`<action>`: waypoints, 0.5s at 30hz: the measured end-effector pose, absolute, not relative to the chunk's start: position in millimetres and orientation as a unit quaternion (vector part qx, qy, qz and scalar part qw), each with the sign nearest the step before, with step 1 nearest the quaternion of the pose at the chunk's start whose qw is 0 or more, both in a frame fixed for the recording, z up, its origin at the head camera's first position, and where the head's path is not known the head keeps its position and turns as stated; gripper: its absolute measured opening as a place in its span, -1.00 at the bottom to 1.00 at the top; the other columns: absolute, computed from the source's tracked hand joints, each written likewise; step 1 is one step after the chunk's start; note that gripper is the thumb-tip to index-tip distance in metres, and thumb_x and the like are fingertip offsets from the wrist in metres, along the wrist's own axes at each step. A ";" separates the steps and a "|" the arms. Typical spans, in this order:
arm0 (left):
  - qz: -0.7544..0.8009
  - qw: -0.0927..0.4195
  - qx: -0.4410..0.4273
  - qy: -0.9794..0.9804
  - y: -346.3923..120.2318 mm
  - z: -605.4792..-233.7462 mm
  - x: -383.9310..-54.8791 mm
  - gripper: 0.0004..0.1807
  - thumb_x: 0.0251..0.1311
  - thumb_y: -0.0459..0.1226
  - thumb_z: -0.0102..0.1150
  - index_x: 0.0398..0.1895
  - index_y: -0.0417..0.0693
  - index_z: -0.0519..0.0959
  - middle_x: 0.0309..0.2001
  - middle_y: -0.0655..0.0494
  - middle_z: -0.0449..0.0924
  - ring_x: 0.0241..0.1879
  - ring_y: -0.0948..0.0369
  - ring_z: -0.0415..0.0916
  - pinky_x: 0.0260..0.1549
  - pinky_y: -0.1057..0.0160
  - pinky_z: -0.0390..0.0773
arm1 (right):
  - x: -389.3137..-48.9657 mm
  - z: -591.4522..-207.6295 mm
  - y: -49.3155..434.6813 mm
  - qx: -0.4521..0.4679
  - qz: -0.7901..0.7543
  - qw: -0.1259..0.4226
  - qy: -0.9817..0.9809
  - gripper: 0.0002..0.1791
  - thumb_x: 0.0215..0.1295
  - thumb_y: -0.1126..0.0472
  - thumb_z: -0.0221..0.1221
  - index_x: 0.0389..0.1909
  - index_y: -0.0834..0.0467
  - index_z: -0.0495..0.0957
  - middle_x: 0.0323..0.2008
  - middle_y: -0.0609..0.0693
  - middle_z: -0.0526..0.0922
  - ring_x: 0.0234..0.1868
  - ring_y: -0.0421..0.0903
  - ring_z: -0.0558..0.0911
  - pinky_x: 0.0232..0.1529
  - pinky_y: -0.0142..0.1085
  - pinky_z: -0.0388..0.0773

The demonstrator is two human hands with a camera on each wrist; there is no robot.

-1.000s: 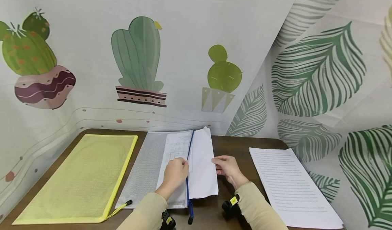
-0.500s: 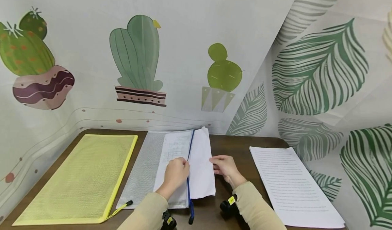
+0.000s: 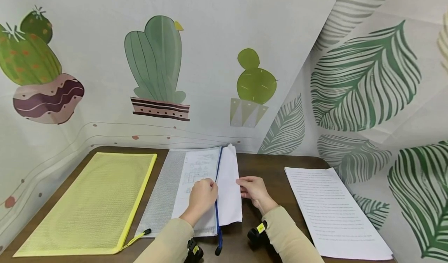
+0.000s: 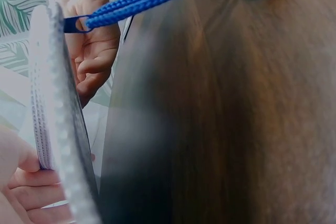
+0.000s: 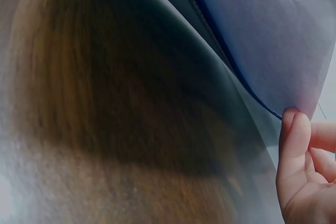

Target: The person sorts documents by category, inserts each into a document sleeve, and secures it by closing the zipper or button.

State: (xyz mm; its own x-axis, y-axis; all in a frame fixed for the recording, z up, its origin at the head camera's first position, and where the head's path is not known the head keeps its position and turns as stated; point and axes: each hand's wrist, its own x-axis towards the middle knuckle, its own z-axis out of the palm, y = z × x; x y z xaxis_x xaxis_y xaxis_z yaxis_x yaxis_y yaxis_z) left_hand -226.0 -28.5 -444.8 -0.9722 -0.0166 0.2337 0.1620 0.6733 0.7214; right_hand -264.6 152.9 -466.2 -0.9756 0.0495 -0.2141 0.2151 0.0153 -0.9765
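Note:
A clear mesh zip pouch with a blue zipper edge lies in the middle of the desk. White paper sheets are partly inside it, their printed part showing through the mesh and a blank strip sticking out on the right. My left hand grips the pouch's opening edge; in the left wrist view its fingers curl at the lifted mesh layer. My right hand pinches the sheets' right edge between thumb and fingers, as the right wrist view shows at the paper corner. A blue cord pull hangs from the zipper's near end.
On the left lies a yellow mesh zip pouch, its yellow cord pull pointing toward the clear pouch. A stack of printed paper sits at the right. A cactus-printed cloth stands behind the brown desk.
The paper sheets have slid left, deeper into the clear pouch, with my right hand moving along with them. My left hand stays at the opening edge, shifted very slightly right.

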 end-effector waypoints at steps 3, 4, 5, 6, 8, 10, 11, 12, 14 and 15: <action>-0.405 0.109 -0.040 -0.907 -27.4 -443.9 -226.2 -0.69 0.22 -0.31 0.04 -0.71 -0.06 0.52 -0.74 0.17 0.42 -0.77 0.30 0.29 -0.78 0.39 0.29 | -265.6 -467.0 151.2 0.092 -0.694 0.055 0.712 -0.70 0.14 0.33 0.25 -0.16 0.46 0.57 -0.60 -0.03 0.63 -0.60 -0.21 0.60 -0.59 -0.37 0.59; -0.405 0.110 -0.041 -0.907 -27.0 -443.8 -226.2 -0.68 0.22 -0.32 0.04 -0.71 -0.07 0.51 -0.74 0.17 0.43 -0.77 0.30 0.29 -0.79 0.38 0.29 | -266.0 -467.1 150.6 0.093 -0.695 0.054 0.711 -0.70 0.14 0.33 0.25 -0.16 0.46 0.57 -0.60 -0.03 0.63 -0.61 -0.21 0.59 -0.59 -0.37 0.58; -0.404 0.109 -0.041 -0.907 -26.6 -443.5 -226.2 -0.69 0.22 -0.32 0.04 -0.71 -0.07 0.51 -0.74 0.17 0.43 -0.77 0.30 0.29 -0.78 0.38 0.29 | -266.5 -467.4 150.0 0.093 -0.695 0.053 0.711 -0.70 0.14 0.33 0.25 -0.16 0.46 0.57 -0.60 -0.03 0.62 -0.61 -0.21 0.59 -0.59 -0.37 0.58; -0.405 0.108 -0.040 -0.907 -26.3 -443.3 -226.2 -0.68 0.22 -0.32 0.04 -0.71 -0.07 0.50 -0.75 0.16 0.42 -0.78 0.30 0.29 -0.79 0.39 0.29 | -267.2 -467.9 149.5 0.094 -0.695 0.053 0.710 -0.71 0.14 0.33 0.25 -0.17 0.46 0.57 -0.60 -0.03 0.62 -0.61 -0.21 0.59 -0.60 -0.37 0.58; -0.407 0.107 -0.043 -0.906 -25.6 -443.0 -226.4 -0.68 0.23 -0.33 0.04 -0.72 -0.09 0.51 -0.75 0.15 0.42 -0.78 0.29 0.29 -0.79 0.39 0.28 | -268.0 -468.6 148.4 0.095 -0.696 0.051 0.710 -0.71 0.13 0.33 0.26 -0.17 0.45 0.58 -0.60 -0.03 0.62 -0.62 -0.21 0.58 -0.60 -0.37 0.58; -0.407 0.104 -0.042 -0.907 -24.9 -442.9 -226.7 -0.68 0.23 -0.33 0.04 -0.72 -0.09 0.50 -0.75 0.15 0.42 -0.78 0.29 0.28 -0.79 0.39 0.28 | -268.6 -469.1 147.5 0.093 -0.695 0.050 0.711 -0.71 0.13 0.33 0.26 -0.18 0.45 0.58 -0.60 -0.03 0.62 -0.62 -0.21 0.58 -0.60 -0.37 0.59; -0.408 0.103 -0.042 -0.906 -24.4 -442.7 -227.0 -0.69 0.23 -0.33 0.04 -0.71 -0.10 0.51 -0.75 0.15 0.42 -0.78 0.29 0.29 -0.79 0.39 0.28 | -268.8 -469.4 147.2 0.093 -0.695 0.050 0.711 -0.71 0.13 0.33 0.26 -0.17 0.45 0.58 -0.60 -0.03 0.63 -0.62 -0.21 0.59 -0.60 -0.37 0.59; -0.409 0.103 -0.043 -0.906 -23.9 -442.9 -227.1 -0.68 0.23 -0.33 0.04 -0.71 -0.10 0.50 -0.76 0.15 0.42 -0.78 0.29 0.28 -0.79 0.40 0.27 | -268.9 -469.5 146.8 0.093 -0.696 0.050 0.711 -0.71 0.13 0.33 0.26 -0.17 0.45 0.58 -0.59 -0.03 0.63 -0.62 -0.21 0.59 -0.60 -0.37 0.58; -0.410 0.104 -0.043 -0.905 -22.7 -443.1 -227.1 -0.67 0.22 -0.34 0.04 -0.73 -0.10 0.49 -0.77 0.15 0.40 -0.79 0.29 0.28 -0.79 0.40 0.26 | -268.4 -469.2 145.9 0.092 -0.695 0.050 0.712 -0.70 0.13 0.32 0.26 -0.16 0.45 0.58 -0.58 -0.03 0.64 -0.61 -0.21 0.60 -0.60 -0.38 0.58; -0.410 0.103 -0.042 -0.905 -22.2 -443.4 -227.2 -0.66 0.22 -0.34 0.03 -0.74 -0.09 0.48 -0.77 0.15 0.39 -0.79 0.30 0.27 -0.80 0.40 0.25 | -267.8 -469.0 145.5 0.092 -0.694 0.050 0.712 -0.70 0.13 0.32 0.26 -0.16 0.45 0.58 -0.57 -0.03 0.64 -0.61 -0.21 0.60 -0.60 -0.39 0.58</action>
